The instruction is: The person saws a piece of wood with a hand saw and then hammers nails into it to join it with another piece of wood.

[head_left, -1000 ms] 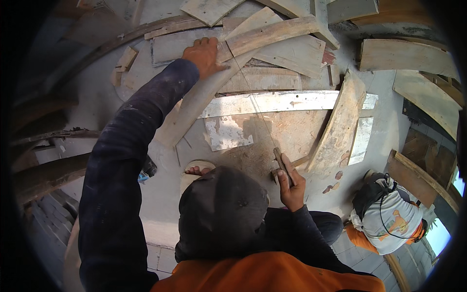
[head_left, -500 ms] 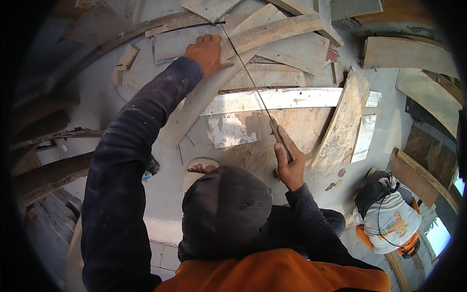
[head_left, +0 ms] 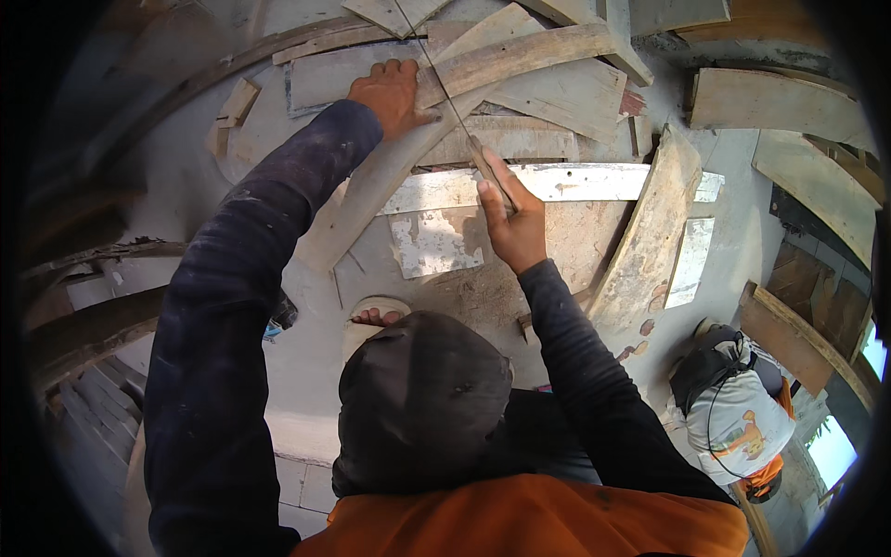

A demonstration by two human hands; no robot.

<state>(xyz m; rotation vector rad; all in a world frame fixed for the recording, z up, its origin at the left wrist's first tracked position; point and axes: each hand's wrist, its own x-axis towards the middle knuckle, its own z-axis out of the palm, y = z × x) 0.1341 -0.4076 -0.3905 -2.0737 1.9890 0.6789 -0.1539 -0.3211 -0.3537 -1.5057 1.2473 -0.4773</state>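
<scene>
A long wooden plank (head_left: 534,54) lies across other boards at the far middle. My left hand (head_left: 388,97) grips its left end, fingers over the far side and thumb pointing right. In my right hand (head_left: 516,223) is the wooden handle of a handsaw, closed in my fingers. The saw's thin dark blade (head_left: 445,85) is seen nearly edge-on and crosses the plank just right of my left hand. Below the plank, a pale board (head_left: 362,218) slants down to the left. Where the saw teeth meet the wood is too fine to make out.
A white-painted strip (head_left: 594,182) and a stained board (head_left: 650,232) lie nearer me. More planks (head_left: 780,100) are piled at the right. My sandalled foot (head_left: 376,316) shows below the boards. Another person (head_left: 738,408) in a printed light shirt is at the lower right.
My right hand has pushed the saw away from me and slightly left, so its handle is now over the white strip. My left hand stays on the plank.
</scene>
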